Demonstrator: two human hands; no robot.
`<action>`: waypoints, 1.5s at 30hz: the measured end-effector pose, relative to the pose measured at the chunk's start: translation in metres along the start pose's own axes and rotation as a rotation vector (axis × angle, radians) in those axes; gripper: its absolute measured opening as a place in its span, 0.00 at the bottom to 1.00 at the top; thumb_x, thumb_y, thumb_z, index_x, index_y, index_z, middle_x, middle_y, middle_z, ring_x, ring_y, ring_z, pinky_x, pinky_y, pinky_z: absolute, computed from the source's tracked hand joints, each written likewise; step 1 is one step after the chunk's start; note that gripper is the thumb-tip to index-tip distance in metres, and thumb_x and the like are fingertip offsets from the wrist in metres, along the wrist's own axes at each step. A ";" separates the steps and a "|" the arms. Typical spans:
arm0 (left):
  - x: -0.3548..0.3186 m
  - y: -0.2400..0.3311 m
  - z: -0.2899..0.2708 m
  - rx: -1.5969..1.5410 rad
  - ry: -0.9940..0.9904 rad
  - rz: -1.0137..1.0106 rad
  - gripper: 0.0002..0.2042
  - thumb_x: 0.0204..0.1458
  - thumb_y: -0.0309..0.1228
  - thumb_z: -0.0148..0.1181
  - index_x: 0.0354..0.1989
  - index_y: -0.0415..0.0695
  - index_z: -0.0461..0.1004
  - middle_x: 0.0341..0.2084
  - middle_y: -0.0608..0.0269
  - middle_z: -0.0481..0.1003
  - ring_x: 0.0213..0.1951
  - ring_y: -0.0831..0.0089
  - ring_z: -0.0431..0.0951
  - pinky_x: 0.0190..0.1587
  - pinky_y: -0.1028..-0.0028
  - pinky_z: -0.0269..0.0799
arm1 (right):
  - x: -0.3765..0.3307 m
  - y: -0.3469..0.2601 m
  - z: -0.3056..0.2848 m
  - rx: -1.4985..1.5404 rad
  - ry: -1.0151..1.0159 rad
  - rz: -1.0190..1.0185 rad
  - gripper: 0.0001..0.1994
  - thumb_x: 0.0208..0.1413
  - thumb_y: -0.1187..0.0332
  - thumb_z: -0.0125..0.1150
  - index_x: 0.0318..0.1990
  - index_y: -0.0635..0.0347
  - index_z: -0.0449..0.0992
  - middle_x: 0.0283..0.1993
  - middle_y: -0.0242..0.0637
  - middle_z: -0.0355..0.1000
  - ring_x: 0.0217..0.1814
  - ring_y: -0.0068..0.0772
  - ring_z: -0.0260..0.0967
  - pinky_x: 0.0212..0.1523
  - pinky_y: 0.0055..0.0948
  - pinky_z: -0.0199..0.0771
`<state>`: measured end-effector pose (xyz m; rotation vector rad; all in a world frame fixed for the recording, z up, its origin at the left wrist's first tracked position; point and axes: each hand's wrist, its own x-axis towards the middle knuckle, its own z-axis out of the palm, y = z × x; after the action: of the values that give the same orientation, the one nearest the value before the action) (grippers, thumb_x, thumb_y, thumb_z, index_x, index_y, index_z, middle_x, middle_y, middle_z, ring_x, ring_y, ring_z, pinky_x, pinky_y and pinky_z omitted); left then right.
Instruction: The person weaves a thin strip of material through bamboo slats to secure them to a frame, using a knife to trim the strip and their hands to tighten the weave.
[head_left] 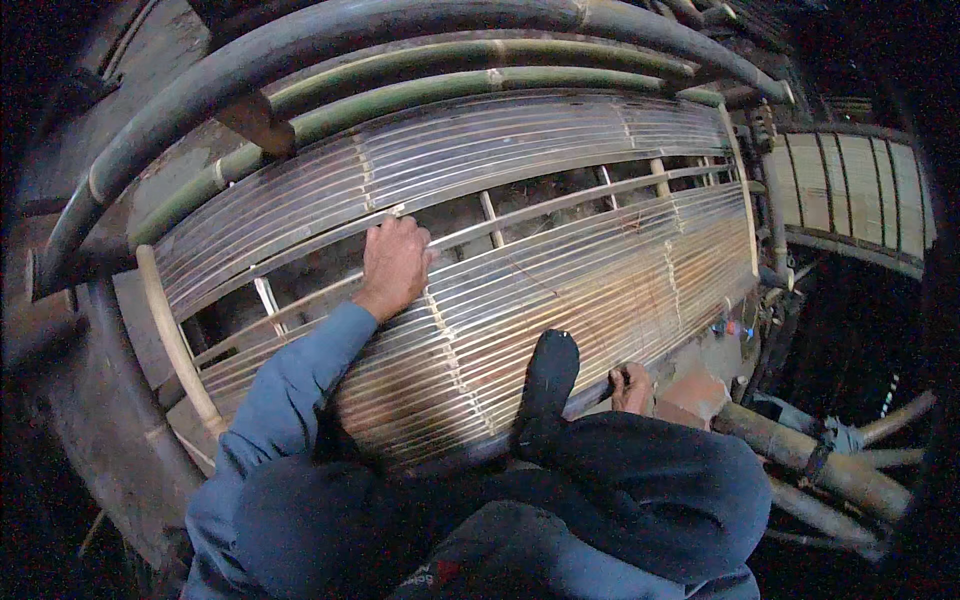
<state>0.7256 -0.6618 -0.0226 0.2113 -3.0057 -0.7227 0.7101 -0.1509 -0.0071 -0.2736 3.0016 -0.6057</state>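
Note:
A low platform of thin split-bamboo slats (560,250), tied with pale cord lashings (672,285), spreads in front of me. A long gap runs across it, with cross pieces (492,220) showing inside. My left hand (397,262) is closed at the far side of the gap, fingers curled on a bamboo slat (330,228) beside a lashing. My right hand (632,388) is at the platform's near edge, fingers curled on the dark edge pole (588,398). Its fingertips are partly hidden. My dark-socked foot (552,372) rests on the near slats.
Thick bamboo poles (400,85) form a rail along the far side. Another slatted panel (850,185) stands at the right. A bottle (733,328) lies by the right edge. Near it are a reddish block (690,395) and more bamboo poles (820,465).

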 end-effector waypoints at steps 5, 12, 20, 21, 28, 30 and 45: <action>0.006 0.014 -0.002 0.059 0.130 -0.118 0.13 0.55 0.34 0.63 0.46 0.43 0.75 0.41 0.54 0.73 0.46 0.56 0.71 0.47 0.58 0.64 | 0.084 0.016 -0.056 0.839 -0.573 0.475 0.05 0.61 0.71 0.64 0.35 0.62 0.76 0.29 0.32 0.75 0.31 0.23 0.69 0.31 0.26 0.70; -0.025 0.073 -0.038 -0.071 0.121 -0.266 0.19 0.55 0.29 0.61 0.56 0.42 0.71 0.51 0.46 0.72 0.54 0.48 0.71 0.57 0.55 0.66 | 0.196 0.033 -0.112 1.322 -0.584 0.411 0.05 0.63 0.70 0.62 0.39 0.60 0.74 0.36 0.35 0.74 0.41 0.31 0.70 0.47 0.35 0.71; 0.045 0.131 0.014 -0.451 0.051 -0.343 0.14 0.57 0.34 0.62 0.47 0.38 0.79 0.46 0.44 0.78 0.50 0.48 0.77 0.57 0.58 0.71 | 0.230 -0.032 -0.133 1.800 -0.245 0.370 0.12 0.69 0.60 0.57 0.35 0.55 0.67 0.29 0.29 0.60 0.37 0.27 0.62 0.54 0.42 0.67; 0.048 0.127 0.020 -0.415 0.046 -0.388 0.14 0.57 0.34 0.63 0.46 0.38 0.79 0.45 0.43 0.78 0.49 0.48 0.78 0.56 0.58 0.72 | 0.234 -0.019 -0.140 1.686 -0.379 0.270 0.12 0.69 0.60 0.57 0.35 0.55 0.67 0.27 0.27 0.59 0.34 0.26 0.61 0.50 0.40 0.68; 0.051 0.084 0.050 -0.378 -0.032 -0.421 0.12 0.51 0.36 0.69 0.30 0.38 0.78 0.28 0.43 0.79 0.35 0.41 0.80 0.40 0.51 0.74 | 0.196 0.028 -0.135 1.193 -0.383 0.375 0.12 0.68 0.60 0.59 0.34 0.57 0.72 0.24 0.26 0.62 0.22 0.21 0.56 0.32 0.31 0.68; 0.042 0.087 0.060 -0.369 0.069 -0.396 0.12 0.51 0.36 0.69 0.31 0.38 0.78 0.29 0.43 0.79 0.36 0.41 0.80 0.40 0.50 0.73 | 0.203 0.000 -0.127 1.007 -0.371 0.432 0.11 0.67 0.62 0.60 0.37 0.60 0.77 0.26 0.28 0.66 0.23 0.21 0.58 0.33 0.31 0.69; 0.063 0.076 0.077 -0.415 -0.121 -0.701 0.19 0.51 0.34 0.58 0.52 0.48 0.82 0.43 0.42 0.81 0.46 0.43 0.81 0.52 0.51 0.75 | 0.258 -0.223 0.098 -0.186 -0.444 -0.766 0.06 0.47 0.75 0.63 0.35 0.63 0.78 0.29 0.54 0.78 0.35 0.59 0.78 0.38 0.54 0.78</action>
<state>0.6485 -0.5695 -0.0558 1.2616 -2.7591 -1.4162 0.5018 -0.4379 -0.0179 -1.3908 2.4446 -0.2368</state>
